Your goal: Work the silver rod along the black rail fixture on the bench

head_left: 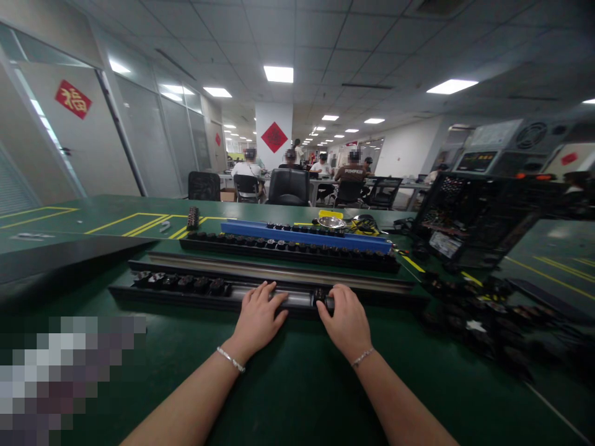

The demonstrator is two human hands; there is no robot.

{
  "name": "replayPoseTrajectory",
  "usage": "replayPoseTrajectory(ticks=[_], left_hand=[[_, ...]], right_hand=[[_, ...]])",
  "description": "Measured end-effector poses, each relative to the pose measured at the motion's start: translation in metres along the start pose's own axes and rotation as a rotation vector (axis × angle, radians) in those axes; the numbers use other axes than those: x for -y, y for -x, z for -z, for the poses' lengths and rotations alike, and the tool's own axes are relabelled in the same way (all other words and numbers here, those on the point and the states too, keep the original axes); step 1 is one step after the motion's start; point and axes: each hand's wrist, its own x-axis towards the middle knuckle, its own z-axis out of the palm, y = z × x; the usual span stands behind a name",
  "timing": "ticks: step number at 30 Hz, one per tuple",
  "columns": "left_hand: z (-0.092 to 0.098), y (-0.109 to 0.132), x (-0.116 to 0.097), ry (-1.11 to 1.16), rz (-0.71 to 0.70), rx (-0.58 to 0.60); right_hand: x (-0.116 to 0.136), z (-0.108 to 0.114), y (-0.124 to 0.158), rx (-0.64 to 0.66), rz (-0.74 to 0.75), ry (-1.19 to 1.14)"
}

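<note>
A long black channel with a shiny metal inner strip lies across the green table before me. Several small black blocks sit in a row in its left part. My left hand rests over the middle of the channel, fingers spread, touching its edge. Near the right end, my right hand has thumb and fingers closed about another small black block in the channel. The fingers partly cover this block.
Behind lie a second black channel, a strip filled with black blocks and a blue rail. At right are a heap of black parts and an open computer case. A pixelated area covers the lower left. People sit farther back.
</note>
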Motion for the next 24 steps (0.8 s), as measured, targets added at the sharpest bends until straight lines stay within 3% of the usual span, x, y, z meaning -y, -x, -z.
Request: replayPoseTrajectory(ticks=[9,24], left_hand=[[-0.0005,-0.0006,-0.0007,0.017,0.011,-0.007],[0.0008,-0.0008,-0.0012,0.033,0.013,-0.002]], right_hand=[[0.0018,-0.0102,0.0009,0.13,-0.023,-0.08],[-0.0033,-0.0082,-0.0016,0.099,-0.066,-0.11]])
